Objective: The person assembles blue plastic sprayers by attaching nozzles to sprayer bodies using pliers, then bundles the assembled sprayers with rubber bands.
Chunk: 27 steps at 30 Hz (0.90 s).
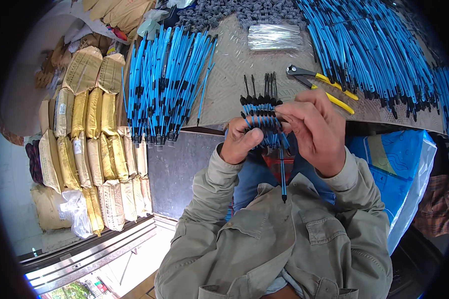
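My left hand (pixel 240 143) is closed around a bunch of thin blue rods with black fittings (pixel 259 102), held over my lap just off the table's front edge. Several black tips point away from me, side by side in a row. One blue rod (pixel 283 174) hangs lower than the others, its black end toward my chest. At the bunch's right side my right hand (pixel 318 127) has thumb and forefinger pinched together against the black fittings. Whatever lies between those fingertips is too small to make out.
Pincers with yellow handles (pixel 345 103) and a stack of silver wire pieces (pixel 275 39) lie on the table (pixel 229 55). Blue rods are heaped at left (pixel 159 79) and right (pixel 369 50). Grey parts (pixel 224 15) cover the back. Filled sacks (pixel 87 114) stand left, a blue bag (pixel 394 159) right.
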### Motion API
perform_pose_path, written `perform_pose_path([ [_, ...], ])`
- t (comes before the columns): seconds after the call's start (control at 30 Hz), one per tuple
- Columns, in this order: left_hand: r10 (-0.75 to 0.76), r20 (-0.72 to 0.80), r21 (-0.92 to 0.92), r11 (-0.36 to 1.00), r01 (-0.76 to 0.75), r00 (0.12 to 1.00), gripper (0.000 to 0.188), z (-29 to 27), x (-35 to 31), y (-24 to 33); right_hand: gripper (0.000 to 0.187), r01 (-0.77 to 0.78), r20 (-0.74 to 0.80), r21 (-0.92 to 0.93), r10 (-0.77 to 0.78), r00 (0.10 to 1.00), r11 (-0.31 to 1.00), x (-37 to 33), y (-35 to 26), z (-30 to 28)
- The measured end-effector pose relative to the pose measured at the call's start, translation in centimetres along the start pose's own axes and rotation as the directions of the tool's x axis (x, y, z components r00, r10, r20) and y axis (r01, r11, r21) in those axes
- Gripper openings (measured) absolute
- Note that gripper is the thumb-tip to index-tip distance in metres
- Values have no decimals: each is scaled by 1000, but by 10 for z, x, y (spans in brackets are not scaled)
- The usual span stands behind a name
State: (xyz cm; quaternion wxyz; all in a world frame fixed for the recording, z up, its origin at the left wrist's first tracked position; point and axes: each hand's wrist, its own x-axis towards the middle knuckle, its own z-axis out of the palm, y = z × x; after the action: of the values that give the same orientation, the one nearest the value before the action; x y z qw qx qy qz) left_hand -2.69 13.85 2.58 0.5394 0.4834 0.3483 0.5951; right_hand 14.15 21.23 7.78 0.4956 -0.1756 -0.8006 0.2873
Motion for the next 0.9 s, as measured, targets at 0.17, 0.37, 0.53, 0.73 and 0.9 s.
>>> perform_pose_path([
  [0.17,-11,-22,-53,999,10,1000,48,2,-4,1,30,142,78,-248,-126,989,958,4,-10,-9],
  [0.37,-37,-36,-36,999,36,999,48,1,-3,2,32,187,103,-288,-164,981,939,14,-14,-15],
  [0.53,-5,-78,30,1000,7,997,46,3,-5,0,29,209,151,-318,-169,974,925,16,-19,-15],
  [0.73,-32,5,61,998,32,999,43,-3,-2,1,28,170,115,-124,-156,981,978,14,-4,-10],
  [0.9,-12,-20,71,997,14,1000,44,0,-2,1,27,201,114,-180,-183,977,963,15,-8,-11],
])
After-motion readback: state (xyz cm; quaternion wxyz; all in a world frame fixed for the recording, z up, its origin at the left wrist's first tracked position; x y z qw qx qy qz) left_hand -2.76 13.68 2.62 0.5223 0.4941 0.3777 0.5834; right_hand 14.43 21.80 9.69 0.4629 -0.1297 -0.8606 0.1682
